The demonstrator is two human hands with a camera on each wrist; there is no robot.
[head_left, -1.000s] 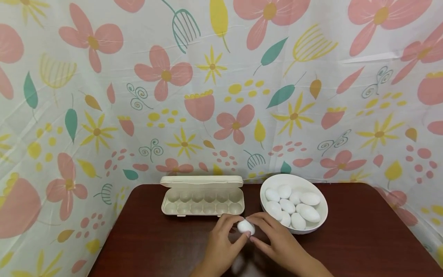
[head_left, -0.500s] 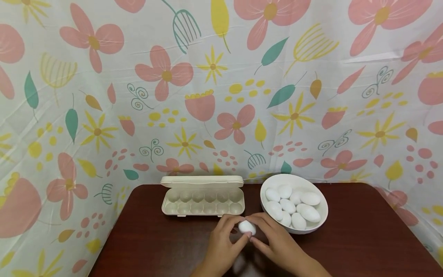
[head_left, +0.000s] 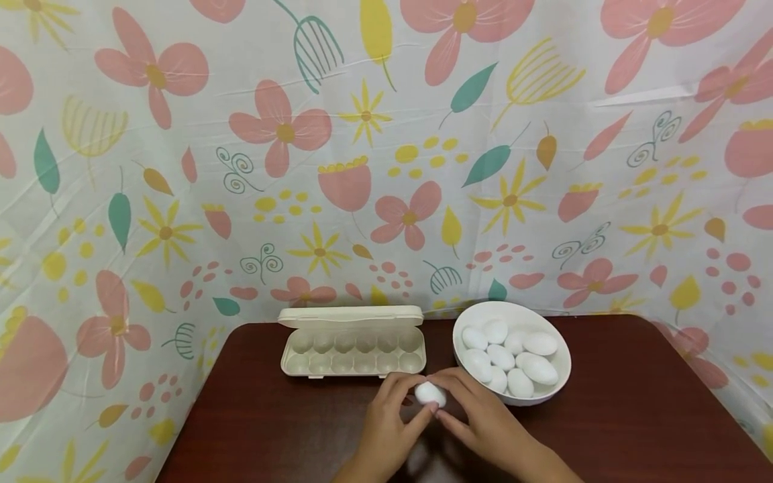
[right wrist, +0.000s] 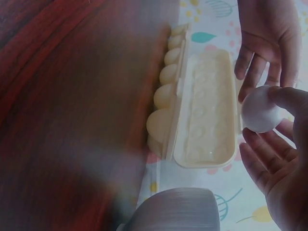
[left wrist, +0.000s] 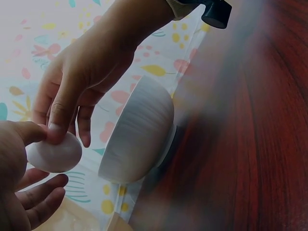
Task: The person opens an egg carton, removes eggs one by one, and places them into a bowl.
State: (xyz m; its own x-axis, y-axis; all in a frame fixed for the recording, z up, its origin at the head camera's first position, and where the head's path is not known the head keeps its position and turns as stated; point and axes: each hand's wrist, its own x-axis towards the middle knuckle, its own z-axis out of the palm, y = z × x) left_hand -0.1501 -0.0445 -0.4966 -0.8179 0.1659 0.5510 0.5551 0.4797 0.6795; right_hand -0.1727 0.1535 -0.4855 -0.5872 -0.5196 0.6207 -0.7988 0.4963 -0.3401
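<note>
A white egg [head_left: 431,394] is held up over the dark table between both hands, in front of the egg carton. My left hand [head_left: 386,421] grips it from the left with thumb and fingers; my right hand [head_left: 483,419] grips it from the right. In the left wrist view, both thumbs meet at the egg [left wrist: 57,153]. The right wrist view has the right thumb lying over the egg [right wrist: 261,109], with fingers below it. Behind the hands, the cream egg carton [head_left: 353,371] stands with its lid up and its cups unfilled.
A white bowl [head_left: 564,376] with several white eggs stands right of the carton, just beyond the right hand. The reddish-brown table [head_left: 260,429] reaches back to a flower-patterned cloth [head_left: 338,235].
The head view has shifted very slightly. Both hands keep the egg in nearly the same place, and the carton and bowl stay put.
</note>
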